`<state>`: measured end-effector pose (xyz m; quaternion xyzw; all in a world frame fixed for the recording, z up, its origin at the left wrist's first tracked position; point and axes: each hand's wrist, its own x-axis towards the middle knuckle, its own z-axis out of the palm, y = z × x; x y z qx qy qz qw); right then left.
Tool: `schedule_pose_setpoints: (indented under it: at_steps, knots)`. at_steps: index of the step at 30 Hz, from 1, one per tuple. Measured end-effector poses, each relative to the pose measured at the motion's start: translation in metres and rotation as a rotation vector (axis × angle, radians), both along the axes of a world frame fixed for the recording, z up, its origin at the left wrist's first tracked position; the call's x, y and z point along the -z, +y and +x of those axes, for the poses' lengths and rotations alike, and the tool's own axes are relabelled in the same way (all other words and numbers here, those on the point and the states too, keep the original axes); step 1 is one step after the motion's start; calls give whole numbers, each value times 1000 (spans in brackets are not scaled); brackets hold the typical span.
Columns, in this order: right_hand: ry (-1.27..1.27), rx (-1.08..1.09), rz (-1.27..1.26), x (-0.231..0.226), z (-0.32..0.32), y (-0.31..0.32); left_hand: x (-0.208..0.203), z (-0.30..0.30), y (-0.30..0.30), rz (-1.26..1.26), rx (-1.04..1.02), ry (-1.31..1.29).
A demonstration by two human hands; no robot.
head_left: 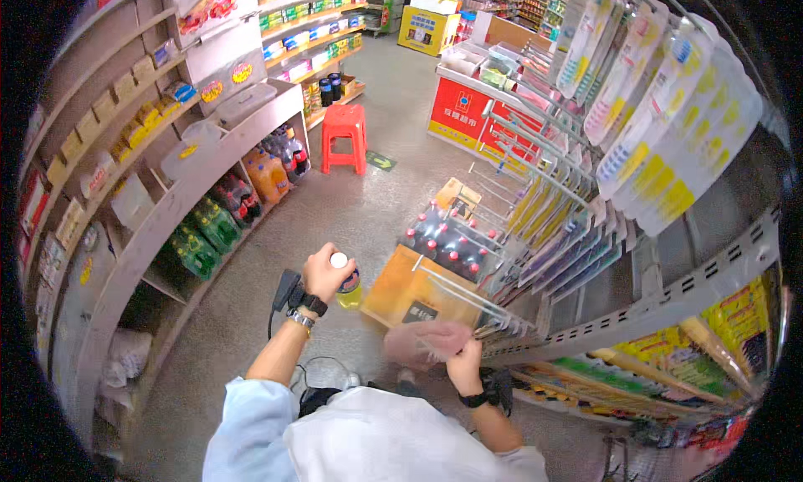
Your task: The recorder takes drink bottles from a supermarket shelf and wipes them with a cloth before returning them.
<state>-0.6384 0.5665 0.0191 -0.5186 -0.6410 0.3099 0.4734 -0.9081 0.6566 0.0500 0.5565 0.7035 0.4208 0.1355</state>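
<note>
My left hand (pixel 321 271) is closed round the upper part of a bottle (pixel 350 297) with a white cap and yellow-green liquid, held upright above the floor. Out to the right, my right hand (pixel 464 367) grips a pink cloth (pixel 416 341), which is blurred and spreads leftward from the fingers. Just beyond the cloth lies an orange-brown cardboard box (pixel 389 285). Behind that box stands a group of dark drink bottles (pixel 442 241) with red caps.
A curved shelf unit (pixel 171 202) runs along the left, with green bottles (pixel 197 246) on its low level. Ahead stands a red plastic stool (pixel 344 135). Metal hooks with hanging toothbrush packs (pixel 665 106) jut in from the right. Farther off is a red counter (pixel 458 114).
</note>
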Motion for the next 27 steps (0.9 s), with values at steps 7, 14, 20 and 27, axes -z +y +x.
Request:
schedule_pose_setpoints:
  at_steps: [7, 14, 20, 27]
  knots:
    - [29, 124, -129, -18, 33, -22, 67, 46, 46, -258, 132, 42]
    - [-51, 268, -217, -17, 52, -29, 145, 73, 110, -158, 296, 5]
    - [-38, 349, -324, -13, 52, -28, 169, 94, 148, -80, 325, 60]
    - [2, 371, -239, -11, 54, -26, 157, 109, 167, -211, 443, 294]
